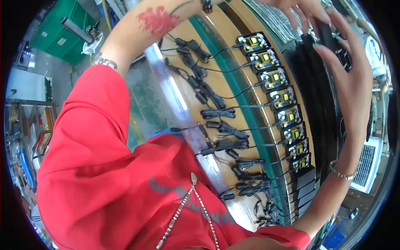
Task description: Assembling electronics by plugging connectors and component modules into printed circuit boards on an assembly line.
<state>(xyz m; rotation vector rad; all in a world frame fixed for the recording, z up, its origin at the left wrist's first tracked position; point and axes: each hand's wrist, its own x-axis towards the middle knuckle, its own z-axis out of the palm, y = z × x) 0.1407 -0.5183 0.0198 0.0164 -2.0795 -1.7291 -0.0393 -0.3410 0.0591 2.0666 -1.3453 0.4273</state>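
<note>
My left hand (301,11) reaches across to the top edge, partly cut off, its visible fingers spread above black plastic pieces. On the right, my right hand (351,68) curves its thumb and fingers around a dark plastic case piece (327,34); motion blurs the contact. Below and left of my hands runs a row of small circuit boards in black open cases (271,78), carrying yellow transformers. Each visible board has a black cable running left to coiled, tied cords (217,113). Farther down the row, several cases have closed dark tops (305,186).
The cords lie on a tan bench top (227,89) beside a green strip (246,110). Long black pieces (314,79) stand along the right of the boards. A clear bench edge (177,98) runs close to my body. Green crates (62,31) stand at the far left.
</note>
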